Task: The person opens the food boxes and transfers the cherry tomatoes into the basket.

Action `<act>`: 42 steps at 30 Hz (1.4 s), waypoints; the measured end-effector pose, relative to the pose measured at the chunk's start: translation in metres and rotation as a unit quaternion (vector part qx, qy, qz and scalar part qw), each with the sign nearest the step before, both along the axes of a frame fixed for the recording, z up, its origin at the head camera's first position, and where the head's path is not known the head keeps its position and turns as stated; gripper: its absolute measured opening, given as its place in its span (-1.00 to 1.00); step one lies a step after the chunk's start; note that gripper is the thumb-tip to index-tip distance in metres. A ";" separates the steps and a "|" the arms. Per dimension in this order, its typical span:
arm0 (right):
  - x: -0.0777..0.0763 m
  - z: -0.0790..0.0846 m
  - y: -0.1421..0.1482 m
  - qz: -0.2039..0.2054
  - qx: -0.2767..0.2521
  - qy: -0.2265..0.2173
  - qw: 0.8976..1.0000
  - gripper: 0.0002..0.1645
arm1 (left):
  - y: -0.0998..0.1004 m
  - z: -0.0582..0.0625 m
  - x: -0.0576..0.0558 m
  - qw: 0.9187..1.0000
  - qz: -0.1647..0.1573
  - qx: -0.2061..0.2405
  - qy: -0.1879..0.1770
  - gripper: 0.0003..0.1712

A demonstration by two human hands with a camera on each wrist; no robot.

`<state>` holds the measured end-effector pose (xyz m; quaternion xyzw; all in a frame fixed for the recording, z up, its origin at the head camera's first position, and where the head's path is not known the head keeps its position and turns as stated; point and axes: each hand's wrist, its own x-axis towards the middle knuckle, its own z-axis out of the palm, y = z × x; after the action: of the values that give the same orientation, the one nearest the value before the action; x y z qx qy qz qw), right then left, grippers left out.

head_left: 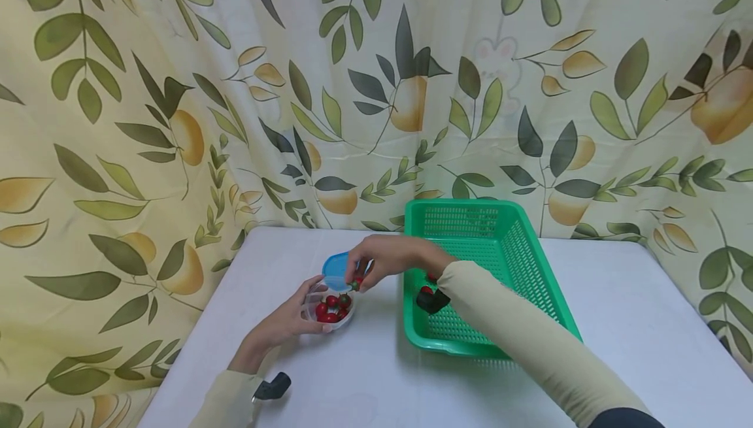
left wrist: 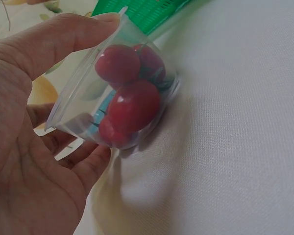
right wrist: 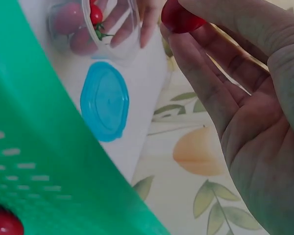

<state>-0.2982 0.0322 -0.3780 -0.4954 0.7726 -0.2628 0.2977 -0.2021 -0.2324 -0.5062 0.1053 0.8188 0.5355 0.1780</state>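
Note:
My left hand (head_left: 290, 315) grips a clear plastic container (head_left: 311, 307) by its rim, thumb on one side and fingers on the other. Several cherry tomatoes (left wrist: 134, 105) with green stems lie inside it. Between thumb and fingertips, my right hand (head_left: 385, 259) pinches one red cherry tomato (right wrist: 180, 17) just above the container's far right side. Behind the container, the blue lid (head_left: 336, 263) lies flat on the table, partly covered by the right fingers in the head view.
A green perforated basket (head_left: 532, 271) stands to the right, under my right forearm. A few cherry tomatoes (head_left: 426, 290) lie at its left side. White cloth covers the table (head_left: 365, 376), and a leaf-patterned curtain (head_left: 376, 173) hangs behind it.

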 end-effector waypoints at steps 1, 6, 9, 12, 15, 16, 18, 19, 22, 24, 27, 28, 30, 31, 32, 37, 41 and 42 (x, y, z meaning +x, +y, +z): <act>0.000 0.001 0.002 -0.003 0.000 -0.003 1.000 -0.76 | 0.000 0.000 0.000 1.000 0.001 0.000 -0.001 0.21; 0.000 0.005 0.016 -0.021 -0.011 -0.023 0.999 -0.76 | 0.000 -0.001 0.001 1.000 0.006 0.000 -0.005 0.20; -0.002 0.007 0.024 -0.032 -0.022 -0.030 0.999 -0.75 | 0.001 0.000 0.001 1.000 0.012 -0.001 -0.006 0.19; -0.002 0.010 0.032 -0.039 -0.029 -0.032 0.998 -0.74 | 0.002 0.000 0.001 1.000 0.017 -0.003 -0.007 0.19; -0.003 0.013 0.039 -0.040 -0.034 -0.029 0.998 -0.75 | 0.003 -0.001 0.001 1.000 0.020 -0.003 -0.008 0.19; -0.003 0.014 0.041 -0.041 -0.035 -0.026 0.998 -0.76 | 0.002 -0.001 0.001 1.000 0.020 -0.003 -0.008 0.19; -0.003 0.016 0.045 -0.045 -0.036 -0.021 0.998 -0.77 | 0.002 -0.001 0.001 1.000 0.019 -0.001 -0.008 0.19; -0.003 0.016 0.047 -0.047 -0.037 -0.021 0.998 -0.78 | 0.002 -0.001 0.001 1.000 0.018 -0.001 -0.007 0.19; -0.002 0.019 0.053 -0.056 -0.042 -0.022 0.997 -0.79 | 0.002 -0.001 0.001 1.000 0.014 0.001 -0.004 0.19; -0.002 0.021 0.057 -0.062 -0.044 -0.025 0.997 -0.79 | 0.002 -0.001 0.001 1.000 0.013 0.001 -0.002 0.19; -0.002 0.023 0.064 -0.069 -0.049 -0.025 0.996 -0.78 | 0.002 -0.001 0.001 1.000 0.011 -0.001 -0.001 0.19; -0.002 0.023 0.066 -0.071 -0.050 -0.022 0.996 -0.78 | 0.002 -0.001 0.001 1.000 0.011 -0.001 -0.001 0.19; -0.002 0.024 0.070 -0.073 -0.054 -0.019 0.996 -0.77 | 0.002 -0.001 0.001 1.000 0.011 -0.001 0.000 0.19; -0.002 0.023 0.072 -0.073 -0.055 -0.017 0.996 -0.77 | 0.002 -0.001 0.001 1.000 0.011 -0.001 0.000 0.19; -0.003 0.023 0.074 -0.074 -0.056 -0.016 0.996 -0.77 | 0.002 -0.001 0.001 1.000 0.011 -0.001 -0.001 0.19; -0.004 0.021 0.087 -0.081 -0.056 -0.012 0.995 -0.75 | 0.001 0.000 0.000 1.000 0.011 -0.003 -0.002 0.18; -0.006 0.019 0.098 -0.084 -0.063 -0.006 0.994 -0.74 | 0.001 0.000 0.000 1.000 0.011 -0.004 -0.002 0.18; -0.006 0.018 0.100 -0.087 -0.064 -0.003 0.994 -0.74 | 0.001 0.000 0.000 1.000 0.011 -0.003 -0.002 0.18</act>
<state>-0.3038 0.1326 -0.3600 -0.4438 0.7932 -0.3381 0.2441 -0.2019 -0.2313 -0.5063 0.0949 0.8213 0.5349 0.1743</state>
